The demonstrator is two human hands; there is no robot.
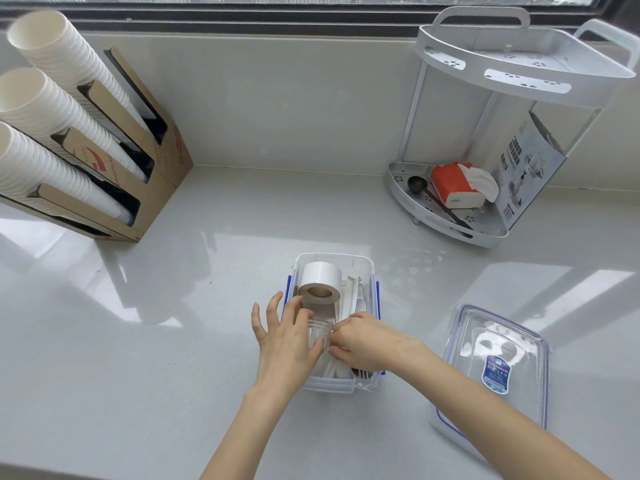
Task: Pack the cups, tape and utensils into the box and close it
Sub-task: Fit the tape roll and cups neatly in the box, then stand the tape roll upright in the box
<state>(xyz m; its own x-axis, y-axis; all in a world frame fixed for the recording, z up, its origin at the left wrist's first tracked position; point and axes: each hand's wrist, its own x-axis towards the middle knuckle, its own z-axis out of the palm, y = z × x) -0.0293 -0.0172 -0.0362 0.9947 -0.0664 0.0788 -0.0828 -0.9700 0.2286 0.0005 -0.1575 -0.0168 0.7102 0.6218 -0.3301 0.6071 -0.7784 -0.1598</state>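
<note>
A clear plastic box [334, 259] with blue clips stands open on the counter in front of me. A white roll of tape [320, 280] lies in its far left part. Wrapped utensils [353, 292] lie along its right side, and dark utensil ends [362, 373] show at the near end. A stack of clear cups [318, 332] lies on its side in the box. My left hand [284, 344] cups the stack from the left with its fingers spread. My right hand [367, 341] pinches the stack's right rim. The clear lid [498, 368] rests on the counter to the right.
A cardboard dispenser [149, 161] with three stacks of white paper cups [45, 109] stands at the back left. A white two-tier corner rack [485, 140] at the back right holds a red tissue pack [457, 183] and a dark scoop [415, 184]. A window sill runs behind.
</note>
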